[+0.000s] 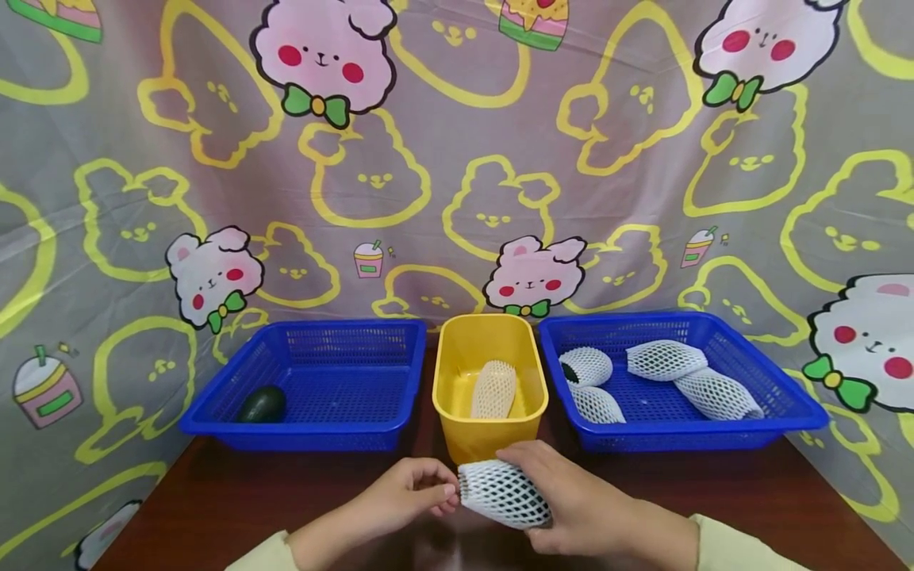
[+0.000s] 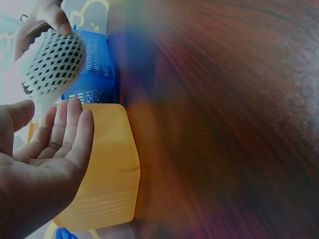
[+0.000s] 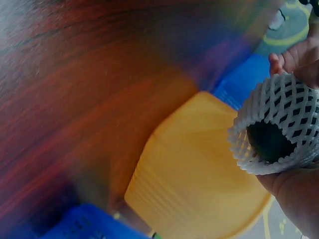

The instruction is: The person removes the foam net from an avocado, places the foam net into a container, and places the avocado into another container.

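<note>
A dark green oval fruit in a white foam net sleeve (image 1: 503, 493) is held over the table, just in front of the yellow bin. My right hand (image 1: 564, 500) grips it from the right, with fingers over the top and thumb below. At the narrow left end of the net, my left hand (image 1: 417, 493) has its thumb and fingertips on the edge. Through the sleeve's open end, the dark fruit (image 3: 269, 141) shows in the right wrist view. The left wrist view shows the net tapering toward my left thumb and fingers (image 2: 72, 132).
The yellow bin (image 1: 493, 436) holds a foam net sleeve (image 1: 494, 390). On the left, a blue basket (image 1: 303, 436) contains a bare dark green fruit (image 1: 262, 404). The right blue basket (image 1: 685, 438) holds several netted pieces (image 1: 717, 392). A patterned cloth (image 1: 457, 119) hangs behind.
</note>
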Tool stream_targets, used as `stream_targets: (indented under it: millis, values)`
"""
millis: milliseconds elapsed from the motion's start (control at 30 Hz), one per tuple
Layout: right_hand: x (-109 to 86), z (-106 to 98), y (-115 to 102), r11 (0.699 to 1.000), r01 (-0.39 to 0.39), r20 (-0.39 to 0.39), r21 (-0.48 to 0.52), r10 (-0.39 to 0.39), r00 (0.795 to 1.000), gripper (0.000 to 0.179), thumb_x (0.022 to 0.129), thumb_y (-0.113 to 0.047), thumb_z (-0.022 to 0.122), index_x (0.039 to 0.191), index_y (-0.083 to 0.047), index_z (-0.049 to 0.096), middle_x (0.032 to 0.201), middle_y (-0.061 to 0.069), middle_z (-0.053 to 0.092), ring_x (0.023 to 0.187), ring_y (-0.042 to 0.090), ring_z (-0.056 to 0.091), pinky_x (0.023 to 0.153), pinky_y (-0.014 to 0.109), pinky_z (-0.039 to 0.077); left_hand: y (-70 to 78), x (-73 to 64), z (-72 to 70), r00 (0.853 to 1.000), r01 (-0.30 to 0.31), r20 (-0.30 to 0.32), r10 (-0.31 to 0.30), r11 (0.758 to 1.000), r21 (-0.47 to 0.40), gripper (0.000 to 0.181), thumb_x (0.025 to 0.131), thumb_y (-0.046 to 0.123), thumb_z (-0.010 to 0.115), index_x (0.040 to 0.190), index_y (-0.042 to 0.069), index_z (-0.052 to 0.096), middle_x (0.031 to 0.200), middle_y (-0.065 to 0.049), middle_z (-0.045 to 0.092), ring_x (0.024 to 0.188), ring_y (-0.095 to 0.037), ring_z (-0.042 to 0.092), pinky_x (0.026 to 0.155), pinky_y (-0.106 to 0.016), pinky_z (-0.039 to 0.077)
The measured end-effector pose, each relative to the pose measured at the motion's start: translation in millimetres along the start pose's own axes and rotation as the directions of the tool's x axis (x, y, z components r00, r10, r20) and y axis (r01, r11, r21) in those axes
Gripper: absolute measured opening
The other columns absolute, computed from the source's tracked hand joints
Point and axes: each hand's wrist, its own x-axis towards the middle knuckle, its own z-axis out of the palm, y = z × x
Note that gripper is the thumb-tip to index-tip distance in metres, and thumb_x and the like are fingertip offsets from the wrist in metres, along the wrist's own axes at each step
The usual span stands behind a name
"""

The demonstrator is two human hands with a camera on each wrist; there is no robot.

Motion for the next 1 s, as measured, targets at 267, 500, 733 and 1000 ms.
stream_targets:
  millis: [267, 500, 733, 1000]
  values:
    - [2.0, 20.6, 1.1, 0.998, -0.062, 0.105, -0.007, 0.062, 0.993, 0.088, 0.067, -0.019, 0.084, 0.142, -0.013, 0.039, 0.134, 0.001, 0.046, 0.117, 0.012, 0.044, 0.097, 0.034, 0.044, -7.7, -7.5, -2.3, 0.996, 0.036, -0.079, -0.031, 0.997, 0.062, 0.013, 0.092, 0.005, 0.063, 0.093, -0.008, 0.065, 0.081, -0.010, 0.066, 0.071, -0.015, 0.064, 0.066, -0.035, 0.057]
    - [1.3, 31.3, 3.8, 0.998, -0.048, 0.123, -0.033, 0.052, 0.991, 0.087, 0.066, -0.021, 0.083, 0.140, -0.010, 0.040, 0.131, 0.002, 0.047, 0.115, 0.011, 0.045, 0.097, 0.033, 0.044, -14.0, -9.8, -1.4, 0.997, 0.031, -0.073, -0.028, 0.999, 0.045, 0.013, 0.090, 0.002, 0.064, 0.094, -0.010, 0.066, 0.082, -0.009, 0.066, 0.070, -0.011, 0.061, 0.065, -0.029, 0.055]
    - [1.9, 38.3, 6.2, 0.998, -0.053, 0.165, -0.032, 0.057, 0.985, 0.087, 0.068, -0.022, 0.083, 0.140, -0.006, 0.039, 0.130, 0.002, 0.047, 0.115, 0.012, 0.045, 0.097, 0.034, 0.044, -19.5, -7.7, 2.2, 0.998, 0.035, -0.051, -0.033, 0.999, 0.042, 0.013, 0.089, 0.000, 0.065, 0.096, -0.010, 0.068, 0.087, -0.014, 0.069, 0.075, -0.014, 0.065, 0.067, -0.029, 0.056]
    - [3.0, 39.5, 7.0, 0.997, -0.081, 0.195, -0.004, 0.080, 0.977, 0.086, 0.070, -0.023, 0.083, 0.141, -0.003, 0.038, 0.129, 0.001, 0.048, 0.114, 0.011, 0.046, 0.096, 0.034, 0.045, -28.2, -1.8, 7.9, 0.993, 0.059, -0.105, -0.052, 0.996, 0.063, 0.018, 0.085, -0.002, 0.066, 0.101, -0.009, 0.071, 0.097, -0.014, 0.070, 0.075, -0.011, 0.065, 0.065, -0.026, 0.055]
